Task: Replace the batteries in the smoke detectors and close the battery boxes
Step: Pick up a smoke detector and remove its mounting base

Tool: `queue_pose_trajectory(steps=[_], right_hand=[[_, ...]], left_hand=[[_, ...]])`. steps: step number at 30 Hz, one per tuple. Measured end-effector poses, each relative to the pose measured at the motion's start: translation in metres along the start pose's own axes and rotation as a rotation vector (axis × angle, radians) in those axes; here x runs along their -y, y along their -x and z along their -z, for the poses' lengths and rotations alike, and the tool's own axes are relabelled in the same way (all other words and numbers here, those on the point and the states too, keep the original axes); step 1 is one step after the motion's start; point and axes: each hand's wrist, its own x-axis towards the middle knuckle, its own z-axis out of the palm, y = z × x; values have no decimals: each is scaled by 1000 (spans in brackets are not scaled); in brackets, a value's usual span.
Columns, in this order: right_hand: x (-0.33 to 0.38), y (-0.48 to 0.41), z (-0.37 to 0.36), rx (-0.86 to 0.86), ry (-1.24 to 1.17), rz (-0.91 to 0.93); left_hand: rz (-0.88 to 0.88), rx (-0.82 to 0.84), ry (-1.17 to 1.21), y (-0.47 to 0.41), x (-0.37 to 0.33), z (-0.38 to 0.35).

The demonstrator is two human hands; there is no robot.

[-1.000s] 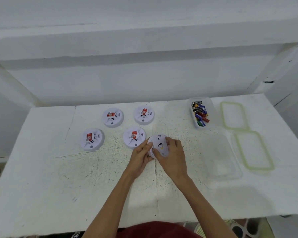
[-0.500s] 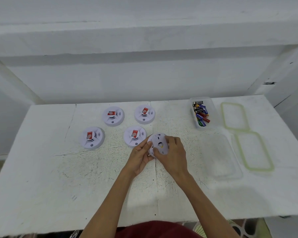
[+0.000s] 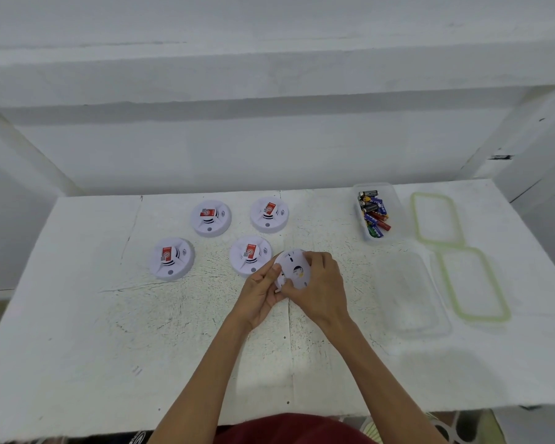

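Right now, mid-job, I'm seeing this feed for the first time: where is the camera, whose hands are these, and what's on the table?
There is no machine: a person works bare-handed, and the single camera sits on their head, looking down. The left hand and right hand both grip one white smoke detector over the table, its unlabelled side up. Four more detectors lie to its left, red labels up. To the right: a clear box of batteries, an empty clear box and two green-rimmed lids.
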Motion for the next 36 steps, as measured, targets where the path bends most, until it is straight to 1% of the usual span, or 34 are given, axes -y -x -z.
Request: queue_pose_trajectory(steps=[4, 17, 19, 23, 28, 31, 36], right_hand=[[-2, -1, 1, 7, -12, 18], [-5, -2, 2, 6, -76, -14], [-6, -3, 6, -1, -100, -56], [-20, -5, 19, -71, -142, -200], [-42, -5, 27, -61, -77, -377], [-48, -2, 25, -75, 4, -379], [-54, 5, 15, -121, 77, -290]], left_hand=[[4, -13, -5, -1, 1, 1], [-15, -39, -32, 0, 1, -3], [-10, -62, -14, -2, 1, -3], [-9, -88, -55, -5, 2, -2], [-9, -121, -114, -6, 7, -3], [-34, -129, -140, -7, 9, -2], [-49, -82, -208, -5, 10, 0]])
